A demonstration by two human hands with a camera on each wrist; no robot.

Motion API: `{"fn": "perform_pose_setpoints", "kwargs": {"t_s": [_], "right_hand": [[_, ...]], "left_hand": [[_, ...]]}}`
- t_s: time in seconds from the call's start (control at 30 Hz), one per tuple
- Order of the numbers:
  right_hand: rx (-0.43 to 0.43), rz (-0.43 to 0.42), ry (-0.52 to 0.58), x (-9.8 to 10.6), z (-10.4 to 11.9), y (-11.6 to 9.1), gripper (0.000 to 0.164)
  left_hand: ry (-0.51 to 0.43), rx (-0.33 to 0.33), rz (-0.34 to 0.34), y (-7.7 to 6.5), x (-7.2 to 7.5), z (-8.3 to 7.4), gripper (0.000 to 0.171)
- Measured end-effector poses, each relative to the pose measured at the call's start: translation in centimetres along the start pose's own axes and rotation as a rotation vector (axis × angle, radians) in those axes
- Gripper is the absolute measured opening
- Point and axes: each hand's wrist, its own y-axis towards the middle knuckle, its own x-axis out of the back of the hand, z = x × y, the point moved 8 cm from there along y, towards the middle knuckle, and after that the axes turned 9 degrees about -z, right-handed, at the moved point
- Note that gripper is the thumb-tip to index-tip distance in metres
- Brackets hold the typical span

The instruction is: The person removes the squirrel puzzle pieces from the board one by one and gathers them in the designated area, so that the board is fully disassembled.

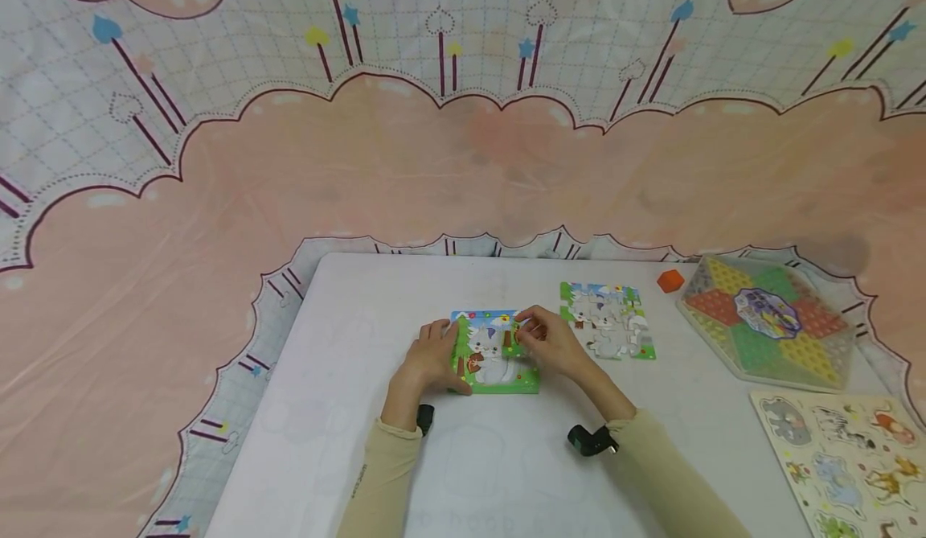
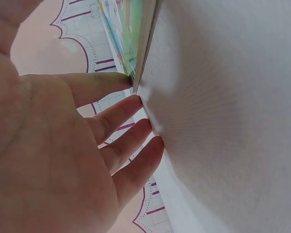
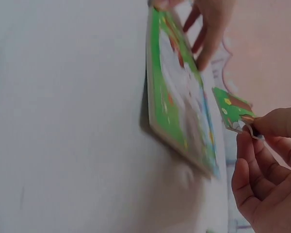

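Observation:
A puzzle board [image 1: 494, 369] with a white cartoon animal, green border and blue sky lies on the white table. My left hand [image 1: 432, 357] rests at its left side, thumb by the lower edge. In the left wrist view, the left hand [image 2: 53, 141] has its fingers fairly straight, the index touching the board's edge [image 2: 144, 43], the others on the table. My right hand [image 1: 553, 341] pinches a green puzzle piece [image 3: 233, 109] between thumb and fingers. The right wrist view shows that piece in the right hand [image 3: 271, 170], apart from the board [image 3: 167, 104].
A second puzzle [image 1: 608, 321] of joined pieces lies behind the right hand. Farther right are an orange block [image 1: 670, 281], a hexagonal clear box [image 1: 767, 325] with coloured shapes, and an animal board [image 1: 839, 457]. A patterned cloth [image 1: 463, 168] hangs behind the table [image 1: 347, 321].

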Motion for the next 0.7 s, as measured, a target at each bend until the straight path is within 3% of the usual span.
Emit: {"fn": "perform_pose_setpoints", "kwargs": {"t_s": [0.37, 0.7], "right_hand": [[-0.076, -0.083, -0.066, 6.4, -4.0, -1.0, 0.018], [-0.108, -0.057, -0.112, 8.2, -5.9, -1.6, 0.018]], "left_hand": [[0.014, 0.000, 0.004, -0.1, 0.0, 0.0, 0.116], [-0.005, 0.009, 0.017, -0.1, -0.1, 0.1, 0.116]]}}
